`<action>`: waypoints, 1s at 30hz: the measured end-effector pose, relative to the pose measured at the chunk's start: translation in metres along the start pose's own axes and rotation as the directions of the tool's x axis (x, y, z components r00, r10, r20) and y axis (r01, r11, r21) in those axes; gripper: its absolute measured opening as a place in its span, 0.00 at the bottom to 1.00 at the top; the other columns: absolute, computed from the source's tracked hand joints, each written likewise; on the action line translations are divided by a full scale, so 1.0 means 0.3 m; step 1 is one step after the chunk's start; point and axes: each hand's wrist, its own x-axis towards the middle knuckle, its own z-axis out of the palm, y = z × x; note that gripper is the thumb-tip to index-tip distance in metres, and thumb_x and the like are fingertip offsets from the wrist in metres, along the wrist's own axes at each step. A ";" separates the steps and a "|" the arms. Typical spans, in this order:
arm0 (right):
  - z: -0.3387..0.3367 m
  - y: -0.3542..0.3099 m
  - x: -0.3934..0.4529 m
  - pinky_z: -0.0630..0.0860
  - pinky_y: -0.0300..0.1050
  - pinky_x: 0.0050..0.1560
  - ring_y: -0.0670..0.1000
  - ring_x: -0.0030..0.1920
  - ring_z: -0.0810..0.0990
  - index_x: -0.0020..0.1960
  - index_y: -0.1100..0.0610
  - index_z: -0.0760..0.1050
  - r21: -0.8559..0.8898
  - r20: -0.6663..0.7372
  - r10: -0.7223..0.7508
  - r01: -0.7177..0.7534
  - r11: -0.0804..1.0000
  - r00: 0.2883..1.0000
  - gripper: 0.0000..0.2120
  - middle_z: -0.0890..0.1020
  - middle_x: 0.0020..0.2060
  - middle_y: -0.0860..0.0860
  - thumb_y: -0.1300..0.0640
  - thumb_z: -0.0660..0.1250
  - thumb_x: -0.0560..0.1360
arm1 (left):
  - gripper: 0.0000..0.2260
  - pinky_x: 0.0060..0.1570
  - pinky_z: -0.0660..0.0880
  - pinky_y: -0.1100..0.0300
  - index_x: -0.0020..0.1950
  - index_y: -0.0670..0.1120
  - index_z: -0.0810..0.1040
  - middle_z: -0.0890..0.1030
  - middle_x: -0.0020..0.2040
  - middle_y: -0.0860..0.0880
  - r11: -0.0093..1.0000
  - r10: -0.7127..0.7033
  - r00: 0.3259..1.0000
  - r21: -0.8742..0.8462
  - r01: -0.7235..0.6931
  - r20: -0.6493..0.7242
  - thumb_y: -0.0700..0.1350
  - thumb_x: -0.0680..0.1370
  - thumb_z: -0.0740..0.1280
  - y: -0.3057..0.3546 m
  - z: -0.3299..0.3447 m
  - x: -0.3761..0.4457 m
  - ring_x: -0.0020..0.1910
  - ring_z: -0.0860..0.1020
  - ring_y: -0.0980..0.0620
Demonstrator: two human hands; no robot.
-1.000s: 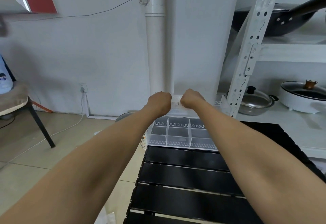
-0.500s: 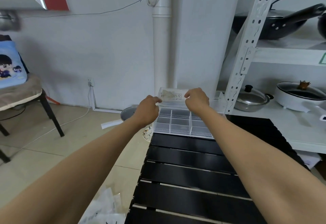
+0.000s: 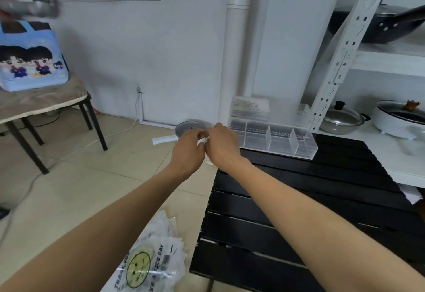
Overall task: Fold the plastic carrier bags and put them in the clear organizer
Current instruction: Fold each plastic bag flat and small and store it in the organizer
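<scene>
The clear organizer (image 3: 276, 139) with its dividers stands at the far edge of the black slatted table (image 3: 299, 199). A stack of folded carrier bags (image 3: 250, 107) stands upright in its back left part. My left hand (image 3: 188, 149) and my right hand (image 3: 223, 147) meet in the air just left of the organizer, beyond the table's far left corner. Their fingers are loosely curled and touch each other, with no bag in them. A heap of loose clear carrier bags (image 3: 149, 261) with a yellow smiley print lies on the floor beside the table's near left corner.
A round grey dish (image 3: 188, 127) and a white paper strip (image 3: 164, 140) lie on the floor behind my hands. A chair (image 3: 46, 103) with a blue tote (image 3: 30, 61) stands at the left. A white rack (image 3: 340, 61) at the right holds a lidded pot (image 3: 342, 118) and pans.
My hands let go of the folded bag at the organizer's back and moved left and down, coming together off the table's corner. My view swung left and down, showing the bags on the floor.
</scene>
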 end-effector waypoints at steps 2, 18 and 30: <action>0.039 -0.085 -0.022 0.70 0.49 0.56 0.56 0.58 0.76 0.56 0.56 0.79 0.002 0.041 -0.026 0.026 1.000 0.999 0.13 0.79 0.56 0.54 0.63 0.60 0.76 | 0.15 0.56 0.68 0.62 0.64 0.44 0.75 0.77 0.62 0.47 0.995 -0.099 0.995 0.000 0.099 -0.020 0.36 0.78 0.60 -0.052 -0.055 -0.055 0.59 0.76 0.49; 0.621 -0.532 -0.094 0.74 0.46 0.50 0.56 0.47 0.77 0.47 0.59 0.75 0.088 0.763 -0.148 0.126 0.988 0.630 0.06 0.78 0.44 0.54 0.61 0.61 0.73 | 0.03 0.51 0.78 0.48 0.48 0.42 0.74 0.75 0.49 0.43 0.550 -0.807 0.581 -0.227 0.804 0.107 0.38 0.79 0.61 -0.676 -0.332 -0.503 0.53 0.76 0.44; 1.143 -0.634 -0.110 0.71 0.44 0.40 0.52 0.33 0.73 0.37 0.57 0.67 0.049 0.867 -0.172 0.265 0.963 0.467 0.09 0.74 0.31 0.51 0.60 0.64 0.74 | 0.17 0.35 0.74 0.51 0.72 0.41 0.64 0.70 0.67 0.43 0.010 -0.951 0.134 -0.408 0.913 0.277 0.43 0.83 0.55 -1.044 -0.161 -0.665 0.55 0.76 0.45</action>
